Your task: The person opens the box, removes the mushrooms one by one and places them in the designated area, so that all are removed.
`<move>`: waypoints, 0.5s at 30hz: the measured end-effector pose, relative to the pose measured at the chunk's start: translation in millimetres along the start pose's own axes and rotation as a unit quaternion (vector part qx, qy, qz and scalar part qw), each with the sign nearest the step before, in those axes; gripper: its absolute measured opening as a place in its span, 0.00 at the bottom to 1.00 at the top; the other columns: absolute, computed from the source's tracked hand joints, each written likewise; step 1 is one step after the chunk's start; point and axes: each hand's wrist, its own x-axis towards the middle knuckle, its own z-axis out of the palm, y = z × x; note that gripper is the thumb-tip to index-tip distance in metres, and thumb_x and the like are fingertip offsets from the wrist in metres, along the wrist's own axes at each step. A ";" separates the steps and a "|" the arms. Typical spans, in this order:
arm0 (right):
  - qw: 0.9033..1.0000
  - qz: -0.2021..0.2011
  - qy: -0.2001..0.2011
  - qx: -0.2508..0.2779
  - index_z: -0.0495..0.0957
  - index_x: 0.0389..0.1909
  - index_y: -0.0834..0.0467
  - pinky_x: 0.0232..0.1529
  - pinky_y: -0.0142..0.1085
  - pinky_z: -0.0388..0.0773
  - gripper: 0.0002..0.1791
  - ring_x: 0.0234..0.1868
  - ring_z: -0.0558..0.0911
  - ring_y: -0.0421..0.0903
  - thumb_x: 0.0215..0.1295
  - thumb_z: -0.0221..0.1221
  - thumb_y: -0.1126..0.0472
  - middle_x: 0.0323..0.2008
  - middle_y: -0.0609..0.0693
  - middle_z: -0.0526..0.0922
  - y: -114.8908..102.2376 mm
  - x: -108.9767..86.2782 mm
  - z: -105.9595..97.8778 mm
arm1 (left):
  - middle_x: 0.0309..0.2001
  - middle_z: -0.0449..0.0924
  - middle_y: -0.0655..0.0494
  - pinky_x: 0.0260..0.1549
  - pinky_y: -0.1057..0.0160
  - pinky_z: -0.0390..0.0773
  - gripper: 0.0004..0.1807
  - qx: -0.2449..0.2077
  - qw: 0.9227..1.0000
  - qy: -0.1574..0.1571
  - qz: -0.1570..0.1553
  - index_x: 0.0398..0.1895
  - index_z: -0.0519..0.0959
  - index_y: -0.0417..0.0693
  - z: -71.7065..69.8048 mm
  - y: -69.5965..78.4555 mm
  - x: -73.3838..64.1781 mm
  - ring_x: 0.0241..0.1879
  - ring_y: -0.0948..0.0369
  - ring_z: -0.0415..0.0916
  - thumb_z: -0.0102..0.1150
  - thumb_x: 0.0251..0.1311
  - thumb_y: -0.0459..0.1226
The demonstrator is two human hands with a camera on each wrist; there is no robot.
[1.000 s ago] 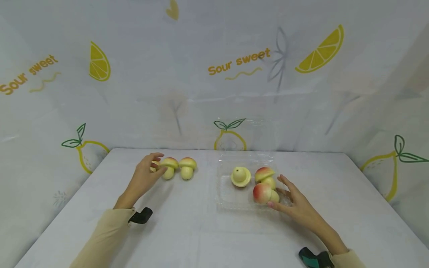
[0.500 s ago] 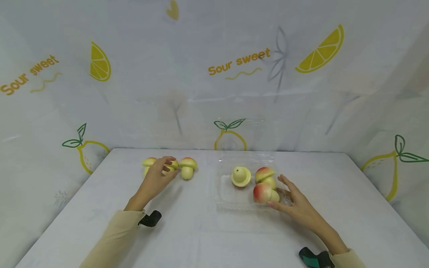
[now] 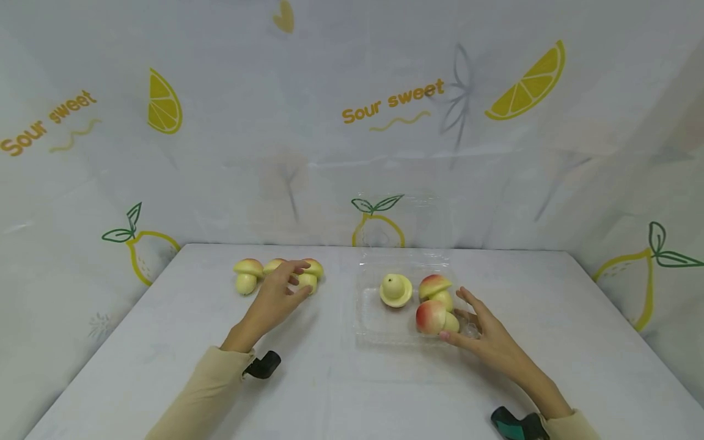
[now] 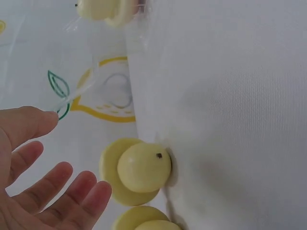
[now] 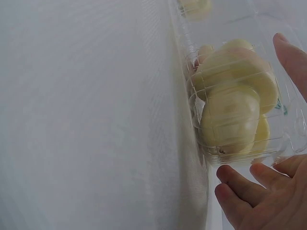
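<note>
Three toy mushrooms with yellow stems and reddish caps stand in a row at the table's back left. My left hand hovers by the right-hand mushroom, fingers spread and holding nothing. It partly covers the middle mushroom; the left mushroom shows whole. In the left wrist view, the fingertips come near a mushroom stem. Beside the clear plastic box, my right hand rests at its right side, fingers extended. Inside, a red-capped mushroom lies nearest that hand.
Also in the box are an upturned mushroom and another red-capped one. Its transparent lid stands raised at the back. Behind the white table hangs a lemon-print cloth.
My left hand has moved rightward along the row, from the left mushroom past the middle one to the right-hand one. The right hand and the box have stayed put.
</note>
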 end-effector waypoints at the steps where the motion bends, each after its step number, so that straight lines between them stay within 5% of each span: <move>1: 1.000 0.001 -0.001 0.000 0.38 0.79 0.59 0.58 0.72 0.65 0.57 0.71 0.64 0.68 0.63 0.65 0.46 0.78 0.63 0.49 -0.4 -0.2 -0.1 | 0.51 0.78 0.40 0.39 0.60 0.79 0.24 -0.002 1.000 -0.001 0.004 0.60 0.74 0.42 1.2 1.8 0.0 0.45 0.48 0.78 0.66 0.59 0.32; 15: 1.000 0.000 0.000 -0.001 0.38 0.79 0.60 0.57 0.71 0.67 0.57 0.70 0.66 0.68 0.63 0.66 0.47 0.78 0.63 0.49 -0.8 0.1 -0.1 | 0.51 0.78 0.47 0.40 0.54 0.81 0.23 -0.017 0.998 -0.022 0.048 0.58 0.75 0.42 20.4 22.3 6.4 0.43 0.53 0.77 0.66 0.59 0.31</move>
